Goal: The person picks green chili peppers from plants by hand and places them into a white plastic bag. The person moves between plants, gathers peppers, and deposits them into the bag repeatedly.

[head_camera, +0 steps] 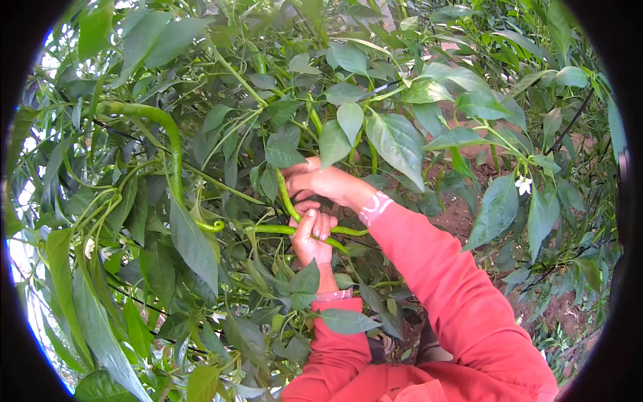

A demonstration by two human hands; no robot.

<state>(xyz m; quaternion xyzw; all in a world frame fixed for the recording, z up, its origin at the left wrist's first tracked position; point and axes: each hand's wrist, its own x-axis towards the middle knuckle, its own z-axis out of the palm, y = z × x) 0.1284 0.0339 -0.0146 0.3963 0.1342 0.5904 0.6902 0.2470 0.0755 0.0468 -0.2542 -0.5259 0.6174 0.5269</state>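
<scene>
My left hand [311, 236] is closed around long green chili peppers [274, 229]. They cross in the fist, and their ends stick out on both sides. One pepper [285, 193] slants up out of the grip towards the leaves. Just above, my right hand [321, 182] reaches leftward into the pepper plant, its fingers bent. Leaves cover part of those fingers, so whether they grip anything is hidden. Further left, a large curved green pepper [175, 145] hangs among the stems.
Dense leaves [397, 143] and stems surround both hands. Dark cords [125, 133] run through the plants at left. A white flower [523, 185] hangs at right. Brown soil [454, 216] shows between the plants.
</scene>
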